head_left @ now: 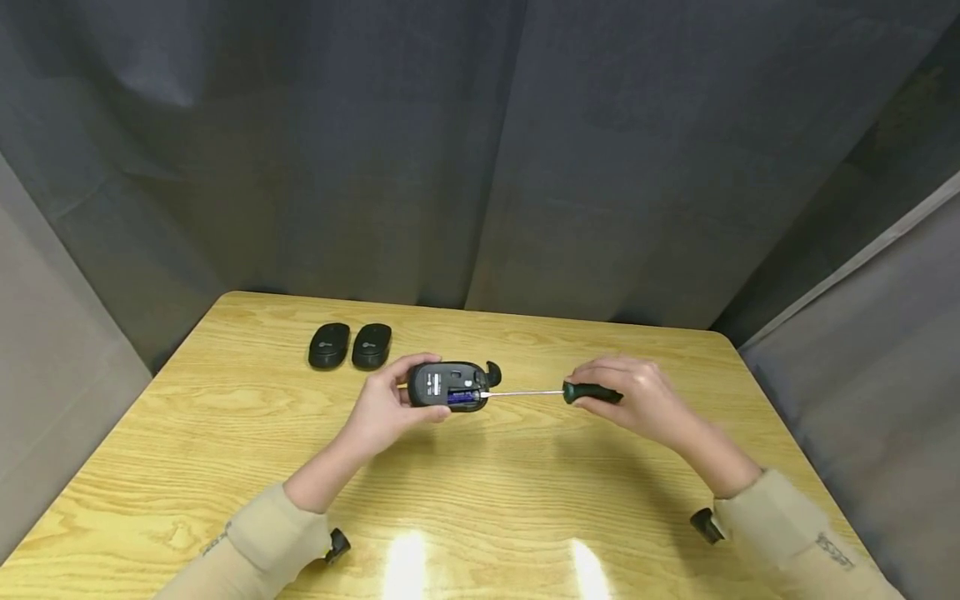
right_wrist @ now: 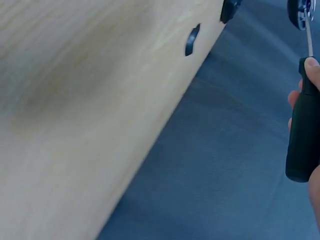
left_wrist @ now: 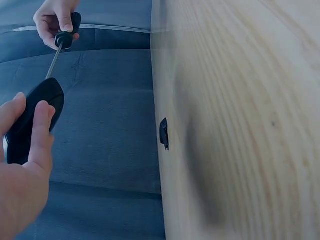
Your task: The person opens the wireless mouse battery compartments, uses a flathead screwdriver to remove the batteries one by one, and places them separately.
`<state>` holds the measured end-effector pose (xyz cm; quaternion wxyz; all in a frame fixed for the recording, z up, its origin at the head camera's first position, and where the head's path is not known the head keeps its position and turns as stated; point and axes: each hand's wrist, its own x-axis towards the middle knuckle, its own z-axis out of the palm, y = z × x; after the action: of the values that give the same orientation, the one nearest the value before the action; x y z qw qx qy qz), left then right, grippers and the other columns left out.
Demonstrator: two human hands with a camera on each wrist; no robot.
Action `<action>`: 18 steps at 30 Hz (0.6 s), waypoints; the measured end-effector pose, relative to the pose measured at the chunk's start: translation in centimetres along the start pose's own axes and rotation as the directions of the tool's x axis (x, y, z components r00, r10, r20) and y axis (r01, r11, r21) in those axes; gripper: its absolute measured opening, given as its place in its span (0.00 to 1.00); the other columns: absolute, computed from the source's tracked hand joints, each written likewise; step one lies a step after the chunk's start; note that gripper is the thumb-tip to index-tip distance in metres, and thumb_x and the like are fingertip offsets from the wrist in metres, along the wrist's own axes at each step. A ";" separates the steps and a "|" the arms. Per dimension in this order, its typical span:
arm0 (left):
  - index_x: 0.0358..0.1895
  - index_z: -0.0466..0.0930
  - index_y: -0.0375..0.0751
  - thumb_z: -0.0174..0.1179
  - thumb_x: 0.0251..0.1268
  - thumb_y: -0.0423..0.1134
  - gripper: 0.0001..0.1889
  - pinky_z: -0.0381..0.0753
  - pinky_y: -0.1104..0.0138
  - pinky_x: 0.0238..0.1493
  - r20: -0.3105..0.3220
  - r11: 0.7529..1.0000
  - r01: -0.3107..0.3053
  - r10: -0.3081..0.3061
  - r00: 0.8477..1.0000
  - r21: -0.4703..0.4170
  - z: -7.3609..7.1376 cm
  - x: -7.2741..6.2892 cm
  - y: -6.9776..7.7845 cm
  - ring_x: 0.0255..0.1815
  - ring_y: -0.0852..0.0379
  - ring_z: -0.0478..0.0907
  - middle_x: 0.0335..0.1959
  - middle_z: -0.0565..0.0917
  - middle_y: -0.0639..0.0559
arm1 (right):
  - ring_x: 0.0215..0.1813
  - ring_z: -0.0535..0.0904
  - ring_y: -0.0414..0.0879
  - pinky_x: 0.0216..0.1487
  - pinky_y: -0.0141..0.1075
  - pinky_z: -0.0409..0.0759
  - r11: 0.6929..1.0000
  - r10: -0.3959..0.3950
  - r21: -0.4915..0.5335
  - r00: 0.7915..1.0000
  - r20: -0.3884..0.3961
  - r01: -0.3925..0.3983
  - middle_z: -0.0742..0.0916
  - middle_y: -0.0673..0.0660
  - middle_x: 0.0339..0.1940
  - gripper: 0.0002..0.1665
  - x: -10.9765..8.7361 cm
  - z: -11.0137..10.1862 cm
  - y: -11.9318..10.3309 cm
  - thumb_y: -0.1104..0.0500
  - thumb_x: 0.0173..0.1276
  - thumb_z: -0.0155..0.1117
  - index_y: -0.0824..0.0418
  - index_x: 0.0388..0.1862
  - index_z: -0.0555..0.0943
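My left hand (head_left: pixel 381 410) grips a black computer mouse (head_left: pixel 431 385) by its sides, underside turned up. Its battery compartment lies uncovered, with a blue battery (head_left: pixel 462 397) inside. From the right, my right hand (head_left: pixel 637 398) holds a screwdriver by its dark green handle (right_wrist: pixel 303 135). The thin metal shaft (head_left: pixel 525 392) runs level to the mouse, its tip at the battery's right end; whether it touches the battery, I cannot tell. Just past the mouse a small curved black piece (head_left: pixel 492 373), which looks like a battery cover, lies on the table.
Two more black mice, a left one (head_left: pixel 328 346) and a right one (head_left: pixel 372 346), sit side by side at the table's back left. The wooden table (head_left: pixel 225 467) ends at a dark grey curtain (head_left: pixel 375 167) behind, with grey panels at both sides.
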<state>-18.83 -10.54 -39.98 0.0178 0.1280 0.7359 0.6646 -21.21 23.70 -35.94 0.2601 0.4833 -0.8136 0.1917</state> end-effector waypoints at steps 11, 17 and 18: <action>0.62 0.70 0.41 0.72 0.43 0.25 0.37 0.85 0.59 0.42 0.068 0.984 0.113 -0.104 0.992 -0.139 0.3 -0.2 -0.4 0.43 0.46 0.82 0.59 0.71 0.36 | 0.38 0.84 0.44 0.38 0.23 0.81 0.969 0.146 0.198 0.989 0.032 -0.149 0.87 0.53 0.39 0.24 -2.6 2.5 0.9 0.68 0.42 0.78 0.59 0.42 0.84; 0.62 0.70 0.41 0.71 0.43 0.23 0.37 0.84 0.56 0.43 0.095 0.959 0.171 -0.153 0.984 -0.227 0.4 -0.4 -0.3 0.45 0.46 0.82 0.60 0.71 0.38 | 0.37 0.84 0.43 0.36 0.23 0.81 0.962 0.165 0.221 0.986 0.010 -0.163 0.87 0.53 0.38 0.23 -3.2 3.4 0.7 0.67 0.43 0.77 0.57 0.42 0.84; 0.63 0.69 0.40 0.71 0.44 0.23 0.37 0.84 0.55 0.43 0.102 0.957 0.169 -0.149 0.984 -0.237 0.5 -0.4 -0.4 0.46 0.46 0.81 0.60 0.71 0.36 | 0.37 0.84 0.43 0.35 0.23 0.81 0.959 0.167 0.231 0.986 0.006 -0.164 0.87 0.53 0.38 0.23 -3.3 3.6 0.6 0.68 0.44 0.77 0.57 0.42 0.84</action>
<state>-18.42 -10.22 -40.43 0.1174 0.0927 0.6550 0.7406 -21.32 24.25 -40.81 0.1907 0.4391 -0.8218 0.3092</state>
